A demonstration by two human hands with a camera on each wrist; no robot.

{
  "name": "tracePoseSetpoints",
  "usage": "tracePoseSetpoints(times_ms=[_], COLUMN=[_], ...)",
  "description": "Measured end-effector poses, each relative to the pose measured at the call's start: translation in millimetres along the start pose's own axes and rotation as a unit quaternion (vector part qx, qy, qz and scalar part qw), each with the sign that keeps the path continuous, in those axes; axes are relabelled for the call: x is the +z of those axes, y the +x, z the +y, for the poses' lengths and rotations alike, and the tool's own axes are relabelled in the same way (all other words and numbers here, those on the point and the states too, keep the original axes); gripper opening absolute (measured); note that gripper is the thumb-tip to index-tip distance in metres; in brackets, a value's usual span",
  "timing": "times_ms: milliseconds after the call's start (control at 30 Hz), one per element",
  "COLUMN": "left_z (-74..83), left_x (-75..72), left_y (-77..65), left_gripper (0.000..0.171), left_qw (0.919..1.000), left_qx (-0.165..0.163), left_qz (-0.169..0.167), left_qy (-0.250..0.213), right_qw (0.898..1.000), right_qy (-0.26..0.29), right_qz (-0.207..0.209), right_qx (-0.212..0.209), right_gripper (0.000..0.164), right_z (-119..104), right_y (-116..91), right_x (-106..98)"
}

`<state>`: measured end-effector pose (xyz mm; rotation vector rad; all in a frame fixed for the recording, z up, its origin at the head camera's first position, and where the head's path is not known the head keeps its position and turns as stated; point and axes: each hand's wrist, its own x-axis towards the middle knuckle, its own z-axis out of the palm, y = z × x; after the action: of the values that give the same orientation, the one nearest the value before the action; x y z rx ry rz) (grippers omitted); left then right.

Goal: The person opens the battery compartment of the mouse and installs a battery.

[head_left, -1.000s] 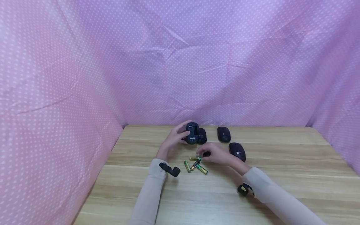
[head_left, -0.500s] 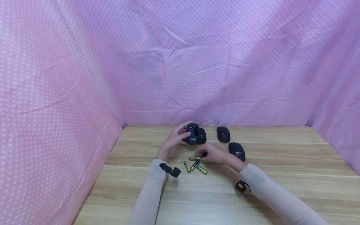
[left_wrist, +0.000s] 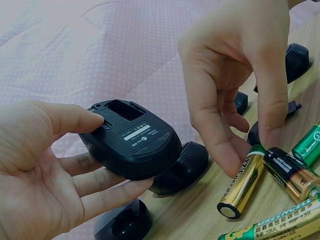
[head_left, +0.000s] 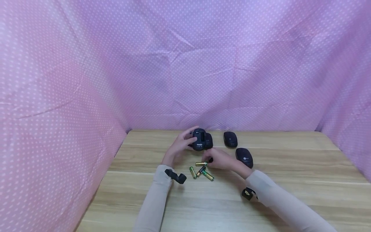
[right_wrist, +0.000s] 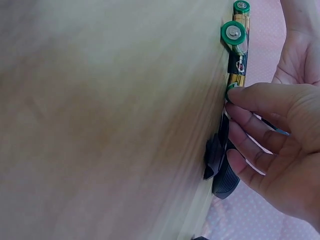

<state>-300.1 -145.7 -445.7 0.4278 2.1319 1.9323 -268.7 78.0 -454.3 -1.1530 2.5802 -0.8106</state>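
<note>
The left hand (left_wrist: 42, 165) held the overturned mouse (left_wrist: 150, 137) between thumb and fingers, its slot (left_wrist: 125, 109) exposed. The right hand (left_wrist: 237, 60) pinched the green end of the gold battery (left_wrist: 242, 186) at its fingertips; a clean lift probably required a grip nearer mid-length, clear of the black battery (left_wrist: 290, 172) just beside it.

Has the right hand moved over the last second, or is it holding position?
Yes, slightly: in the head view, the right hand has shifted a little to the left, judged against the rightmost mouse.
</note>
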Motion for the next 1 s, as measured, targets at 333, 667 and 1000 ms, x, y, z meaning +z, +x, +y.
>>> tracePoseSetpoints(times_ms=[333,667,1000], left_z=[-1.0,-1.0,-1.8], left_x=[-0.9,-2.9,-3.2], left_y=[0.7,2.2,4.4], left_gripper=[0.054,0.054,0.053], left_qw=[1.0000,0.9999,0.9998], left_qx=[-0.004,-0.012,-0.015], left_qz=[0.004,0.006,0.004], left_qy=[0.003,-0.004,-0.014], right_qw=[0.999,0.995,0.988], right_qy=[0.031,0.071,0.099], right_qz=[0.024,0.064,0.119], right_qx=[0.033,0.032,0.015], right_gripper=[0.021,0.019,0.018], right_z=[-2.3,-0.7,-1.8], right_y=[-3.0,-3.1,-7.5], right_x=[-3.0,-2.8,-16.4])
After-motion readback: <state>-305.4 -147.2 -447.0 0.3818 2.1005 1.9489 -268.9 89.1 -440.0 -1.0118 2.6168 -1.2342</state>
